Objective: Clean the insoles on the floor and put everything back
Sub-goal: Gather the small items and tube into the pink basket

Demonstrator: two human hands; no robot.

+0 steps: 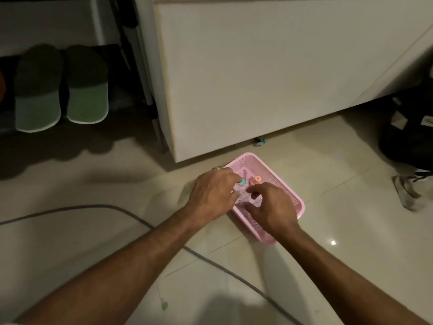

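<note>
A: Far left, a pair of green slippers (61, 86) sits on a dark rack. No loose insoles show, so I cannot tell where they are.

B: And the hands?

A: The left hand (214, 195) reaches into the pink basket (291, 194), fingers curled round a small white bottle with a teal cap (242, 181), likely setting supplies back. The right hand (269, 207) hovers over the basket beside a peach-capped bottle (257, 179); fingers bent, whether they grip anything I cannot tell.

B: Room to move?

A: The basket's far corner lies near the white cabinet (269, 78). A grey cable (131, 212) crosses the tiles under the left forearm; open floor lies right, before a dark bag (407, 127).
</note>
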